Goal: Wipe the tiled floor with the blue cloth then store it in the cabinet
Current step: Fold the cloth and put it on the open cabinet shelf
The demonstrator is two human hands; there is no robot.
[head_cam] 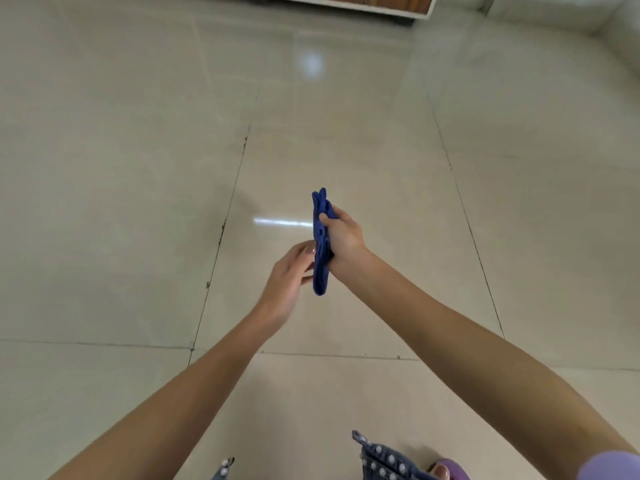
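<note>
The blue cloth (320,244) is folded into a narrow upright bundle, held in the air above the glossy beige tiled floor (346,133). My right hand (343,235) is closed around its upper part from the right side. My left hand (289,278) is just left of the cloth's lower half, fingers apart, fingertips touching or nearly touching the fabric. The bottom edge of a white cabinet (408,10) with a wooden panel shows at the top of the view, far ahead.
Dark grout lines cross the floor. A white wall base (554,19) runs along the top right. At the bottom edge I see denim trouser hems with pearl studs (384,462) and a purple slipper (446,469).
</note>
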